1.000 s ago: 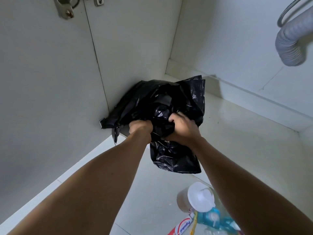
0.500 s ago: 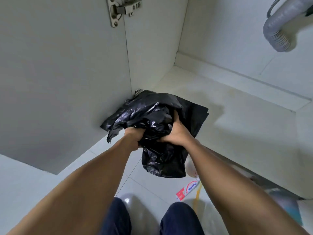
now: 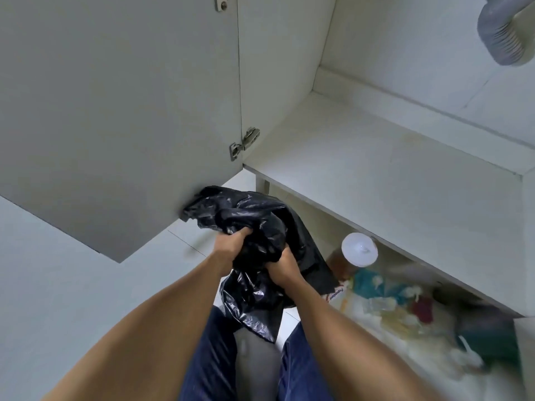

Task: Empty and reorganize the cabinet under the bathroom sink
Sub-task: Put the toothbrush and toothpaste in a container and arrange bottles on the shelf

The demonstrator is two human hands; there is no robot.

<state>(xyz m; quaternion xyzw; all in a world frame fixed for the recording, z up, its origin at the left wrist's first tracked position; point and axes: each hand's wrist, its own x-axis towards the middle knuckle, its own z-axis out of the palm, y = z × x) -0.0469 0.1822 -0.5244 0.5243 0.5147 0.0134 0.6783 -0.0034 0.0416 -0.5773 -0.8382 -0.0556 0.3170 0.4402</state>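
A person crouched in front of an open cabinet under a sink. Both hands were clenched on a crumpled black plastic bag (image 3: 260, 215). The left hand (image 3: 231, 245) gripped a fold near its top. The right hand (image 3: 283, 266) gripped the plastic just beside it, to the right. The fingertips of both were buried in the folds and could not be seen.

The bag was outside the cabinet, held up in front of it and above the person's knees, in dark blue trousers (image 3: 208, 357). Its lower end hung between the forearms. Its far-left corner met the bottom corner of the open cabinet door (image 3: 115, 111); whether they touched could not be told. What the bag held was hidden.

A metal hinge (image 3: 244, 143) sat on the door's inner edge, and a second one was cut off at the top. The white cabinet floor (image 3: 376, 169) stretched away to the right. A grey ribbed drain hose (image 3: 503, 39) was cut off at the top right corner.

On the tiled floor (image 3: 58, 285) near the cabinet lay a blurred heap of items (image 3: 405, 302), mostly teal, red and white, too smeared to identify. A jar with a white lid (image 3: 359, 249) stood at its left end, beside a toothpaste box (image 3: 335, 293) partly covered by the bag.
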